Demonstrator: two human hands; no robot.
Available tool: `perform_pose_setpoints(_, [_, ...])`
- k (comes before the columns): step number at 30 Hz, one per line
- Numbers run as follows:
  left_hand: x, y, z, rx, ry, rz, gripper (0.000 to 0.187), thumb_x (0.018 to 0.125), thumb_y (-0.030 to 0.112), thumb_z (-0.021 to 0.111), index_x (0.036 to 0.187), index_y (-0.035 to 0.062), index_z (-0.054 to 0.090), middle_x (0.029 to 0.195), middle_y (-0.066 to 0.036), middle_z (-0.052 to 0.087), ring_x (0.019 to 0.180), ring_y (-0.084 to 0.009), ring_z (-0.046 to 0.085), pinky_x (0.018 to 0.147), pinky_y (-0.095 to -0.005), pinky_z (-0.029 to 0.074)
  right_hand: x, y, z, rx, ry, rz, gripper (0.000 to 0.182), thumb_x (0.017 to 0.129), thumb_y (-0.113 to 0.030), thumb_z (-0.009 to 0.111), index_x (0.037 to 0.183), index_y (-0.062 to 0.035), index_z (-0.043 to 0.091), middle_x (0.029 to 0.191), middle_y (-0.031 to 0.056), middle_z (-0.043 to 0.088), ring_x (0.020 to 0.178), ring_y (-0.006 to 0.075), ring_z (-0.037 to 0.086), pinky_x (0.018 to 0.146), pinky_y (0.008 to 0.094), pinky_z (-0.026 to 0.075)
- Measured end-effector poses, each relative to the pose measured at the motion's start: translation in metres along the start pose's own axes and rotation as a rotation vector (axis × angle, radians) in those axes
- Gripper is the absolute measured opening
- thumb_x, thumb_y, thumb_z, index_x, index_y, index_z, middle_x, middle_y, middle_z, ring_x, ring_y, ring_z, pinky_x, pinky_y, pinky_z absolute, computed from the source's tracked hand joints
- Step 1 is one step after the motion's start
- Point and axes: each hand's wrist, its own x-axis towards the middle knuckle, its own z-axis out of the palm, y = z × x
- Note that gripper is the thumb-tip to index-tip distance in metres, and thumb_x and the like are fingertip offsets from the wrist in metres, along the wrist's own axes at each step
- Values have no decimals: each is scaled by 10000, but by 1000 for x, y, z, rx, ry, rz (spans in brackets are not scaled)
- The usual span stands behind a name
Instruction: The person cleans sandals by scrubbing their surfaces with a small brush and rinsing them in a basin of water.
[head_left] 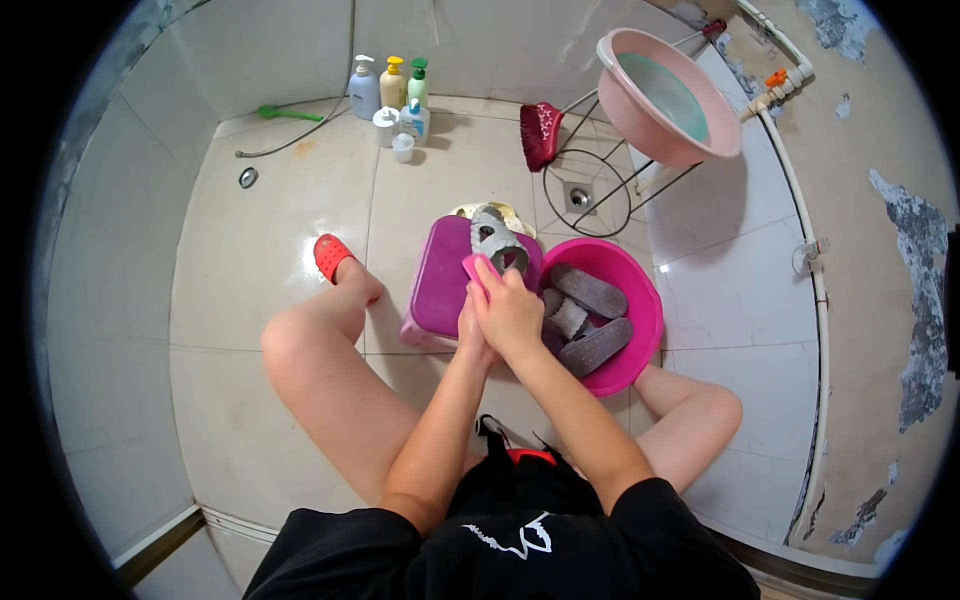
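Note:
My right hand (513, 312) is closed around a pink brush (479, 272), whose end sticks out past the fingers. Pressed against it from the left and below is my left hand (472, 328), with its fingers mostly hidden, so what it grips cannot be made out. Just beyond the hands, a grey slipper (489, 232) rests on a purple stool (440, 275). Part of a pale yellow item (515, 220) shows behind that slipper. To the right, a bright pink basin (648, 320) holds several grey slippers (598, 345).
Several pump bottles (393, 88) stand by the back wall, near a green brush (288, 113) and a hose (290, 150). A wire stand (588, 190) supports a light pink basin (640, 130) at the right, beside a red broom (541, 135). A red clog (328, 258) is on my left foot.

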Motion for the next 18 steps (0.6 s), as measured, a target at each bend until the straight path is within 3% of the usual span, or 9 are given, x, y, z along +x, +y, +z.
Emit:
perform_pose_setpoints(1, [9,0,-5,-191,-113,-141,491,979,504,326,1144,82,515,1039,-100,602,883,-234,605,750,-366,512,13,-5,1,-76,-62,10,366,866,-290,572,1226,-229,592,856,109,558,650,333,619,555,444,497])
perform_pose_setpoints(5, [12,7,-10,-12,-6,-19,473,1001,451,307,1223,80,499,1068,-78,591,937,-217,590,773,-352,505,-8,-5,-4,-78,-88,-3,399,865,-321,574,1257,-245,566,834,112,539,627,337,611,545,461,490])
perform_pose_setpoints(7, [28,2,-28,62,29,13,481,1021,396,271,1356,86,423,1143,-73,568,1000,-201,565,829,-333,490,-40,-1,-12,-22,-71,-18,398,866,-324,573,1256,-244,568,821,111,531,618,333,608,540,458,489])
perform_pose_setpoints(10, [20,0,-14,-43,27,0,470,1011,426,298,1251,86,516,994,-47,588,872,-144,564,794,-313,492,-57,5,-17,120,-113,74,406,864,-330,576,1260,-242,567,807,105,520,602,337,599,532,455,488])
perform_pose_setpoints(11, [12,1,-7,-14,12,-10,475,1012,418,302,1292,88,498,1063,-31,582,961,-145,549,822,-304,478,-44,9,-15,20,-76,22,404,863,-330,576,1256,-239,568,805,109,520,604,337,601,528,453,490])
perform_pose_setpoints(12, [21,-11,-17,122,-28,78,507,1017,405,279,1388,80,396,1211,-119,555,1075,-229,557,884,-370,483,-29,11,-15,-77,-35,-24,401,862,-329,575,1252,-236,569,804,113,520,605,337,603,524,451,491])
perform_pose_setpoints(15, [27,-28,-21,162,72,-25,525,978,497,338,1216,65,516,1076,-110,617,852,-262,627,708,-432,522,38,29,16,-299,-62,-28,355,851,-326,574,1182,-199,592,858,168,568,622,376,612,583,472,504])
perform_pose_setpoints(16, [13,-17,-10,185,146,-165,471,985,471,338,1242,118,516,1014,-85,619,803,-237,616,632,-382,512,58,44,32,-253,-141,80,360,855,-336,574,1183,-193,606,846,173,581,661,382,614,630,476,503])
perform_pose_setpoints(18, [11,-21,-5,34,60,-124,425,994,438,343,1235,144,533,1019,-86,600,897,-231,586,753,-423,495,71,55,40,77,-199,376,367,868,-356,568,1196,-201,621,1008,178,634,853,358,633,696,438,504])
